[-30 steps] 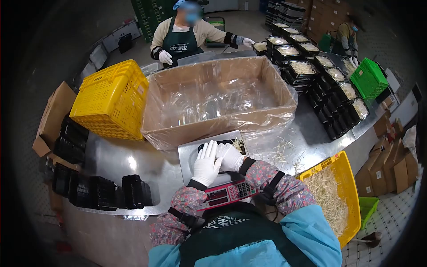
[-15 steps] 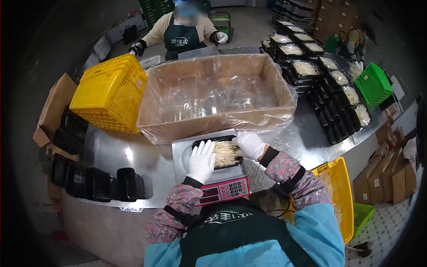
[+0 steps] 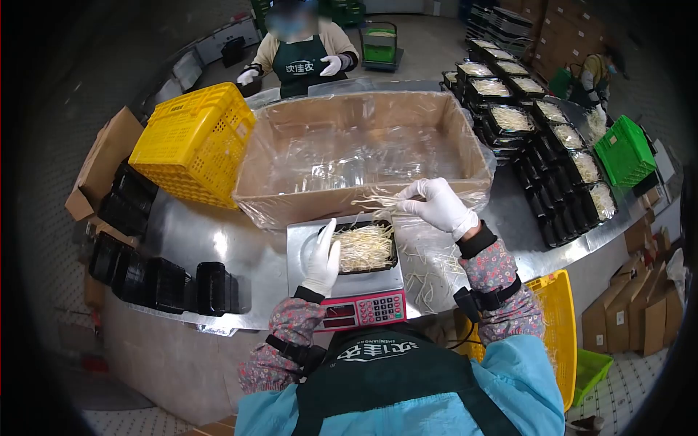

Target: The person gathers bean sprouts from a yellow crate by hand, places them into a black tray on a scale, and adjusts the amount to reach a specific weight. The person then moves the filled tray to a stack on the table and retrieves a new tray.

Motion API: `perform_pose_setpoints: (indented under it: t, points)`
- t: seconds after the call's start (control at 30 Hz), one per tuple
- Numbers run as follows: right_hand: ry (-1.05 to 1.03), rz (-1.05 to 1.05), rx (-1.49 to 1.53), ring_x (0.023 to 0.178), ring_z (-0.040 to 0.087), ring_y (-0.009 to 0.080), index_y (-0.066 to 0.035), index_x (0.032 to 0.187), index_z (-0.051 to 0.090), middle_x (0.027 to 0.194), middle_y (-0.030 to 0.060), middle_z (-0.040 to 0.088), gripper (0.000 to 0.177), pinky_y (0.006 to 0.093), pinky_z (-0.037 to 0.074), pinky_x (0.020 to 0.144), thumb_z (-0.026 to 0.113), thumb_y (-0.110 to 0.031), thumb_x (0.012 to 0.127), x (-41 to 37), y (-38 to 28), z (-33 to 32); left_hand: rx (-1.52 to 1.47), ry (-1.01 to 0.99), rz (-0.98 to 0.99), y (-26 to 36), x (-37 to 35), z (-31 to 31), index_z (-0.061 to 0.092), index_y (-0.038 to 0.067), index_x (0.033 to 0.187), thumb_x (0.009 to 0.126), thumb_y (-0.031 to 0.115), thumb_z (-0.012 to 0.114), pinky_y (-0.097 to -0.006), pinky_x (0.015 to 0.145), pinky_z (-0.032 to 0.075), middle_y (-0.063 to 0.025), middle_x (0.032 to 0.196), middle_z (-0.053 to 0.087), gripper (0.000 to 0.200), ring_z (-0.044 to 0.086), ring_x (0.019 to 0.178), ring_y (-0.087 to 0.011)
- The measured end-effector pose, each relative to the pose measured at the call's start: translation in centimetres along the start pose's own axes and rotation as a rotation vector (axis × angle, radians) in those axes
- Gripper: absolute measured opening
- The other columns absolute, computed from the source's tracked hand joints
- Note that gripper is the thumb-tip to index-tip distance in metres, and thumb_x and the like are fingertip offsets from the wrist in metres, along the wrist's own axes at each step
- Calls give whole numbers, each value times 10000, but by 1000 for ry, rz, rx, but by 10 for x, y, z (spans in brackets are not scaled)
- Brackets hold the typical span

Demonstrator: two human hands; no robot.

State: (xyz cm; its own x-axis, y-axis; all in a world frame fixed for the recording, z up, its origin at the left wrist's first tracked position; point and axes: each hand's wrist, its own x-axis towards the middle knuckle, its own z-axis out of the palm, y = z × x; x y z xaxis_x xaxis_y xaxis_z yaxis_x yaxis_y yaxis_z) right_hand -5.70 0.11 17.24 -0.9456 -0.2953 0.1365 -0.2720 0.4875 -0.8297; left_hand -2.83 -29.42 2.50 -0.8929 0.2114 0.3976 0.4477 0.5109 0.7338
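Note:
A black plastic tray filled with pale, thin sprouts rests on the metal pan of a scale with a red keypad front. My left hand, in a white glove, lies along the tray's left edge with fingers stretched out, holding nothing. Raised above the tray's upper right corner, my gloved right hand pinches a small bunch of sprouts that sticks out to the left. Loose sprouts are scattered on the metal table right of the scale.
Beyond the scale stands a plastic-lined carton of clear lids. A yellow crate is at left, with black trays nearer. Filled trays are stacked at right; another yellow crate is beside me. A co-worker stands opposite.
My right hand has risen from the tray, moving up and right with a bunch of sprouts. My left hand has shifted off the sprouts to the tray's left edge.

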Motion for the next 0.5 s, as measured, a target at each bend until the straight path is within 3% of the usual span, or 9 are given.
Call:
perform_pose_setpoints:
  t: [0.07,0.1,0.17,0.2,0.23,0.3,0.33,0.43,0.5]
  points:
    - [19,-108,116,774,696,132,19,1044,746,902,124,754,218,282,552,709,743,-124,879,6,2,25,-324,88,-113,-8,-4,2,462,-35,1451,987,44,477,-369,1126,383,-208,1446,529,471,523,1324,-288]
    - [13,-94,171,815,703,143,10,1018,750,914,128,746,199,284,548,729,757,-126,873,8,0,41,-341,114,-93,-8,-5,0,470,-41,1443,1000,55,457,-369,1133,376,-204,1461,513,453,516,1331,-285]
    - [7,-203,133,825,711,214,-3,1001,748,903,128,734,214,331,551,769,767,-158,854,13,25,84,-379,160,-50,-6,-8,-5,486,-52,1426,1026,76,417,-368,1146,363,-196,1493,482,426,501,1344,-279]
    - [-37,-201,-39,856,701,257,-8,1004,744,923,135,726,233,359,544,804,765,-177,845,18,44,104,27,93,98,-23,-14,-10,513,-69,1392,1061,72,359,-372,1197,298,-208,1541,412,390,376,1446,-294]
    - [-81,-195,-209,887,691,299,-13,1007,740,943,143,718,252,386,537,839,762,-197,835,17,56,118,-63,101,42,-22,-16,-12,503,-69,1402,1061,82,358,-370,1195,296,-200,1549,403,400,376,1443,-286]
    - [-116,-177,-252,1001,650,337,-27,1072,727,1023,149,698,321,413,509,906,753,-230,825,11,61,118,-244,118,-71,-15,-14,-18,483,-69,1421,1059,103,354,-367,1191,290,-183,1567,384,421,377,1438,-269]
    - [-96,-220,-253,1026,643,335,-29,1095,722,1043,149,694,335,409,506,917,752,-228,826,9,63,112,-420,148,-173,-12,-12,-22,469,-67,1431,1053,120,394,-375,1193,279,-191,1558,391,429,356,1449,-277]
    - [-90,-215,-158,1120,619,337,-30,1190,685,1155,157,684,400,405,487,985,747,-196,831,2,56,80,-84,152,-184,1,-7,-35,444,-64,1448,1022,142,471,-387,1184,282,-213,1534,413,473,367,1440,-311]
    - [85,-216,-207,1139,613,348,-20,1205,677,1174,180,681,387,415,475,1005,727,-163,849,0,56,70,89,72,-40,-1,-2,-31,423,-41,1467,963,162,551,-444,1176,287,-239,1510,424,558,366,1421,-400]
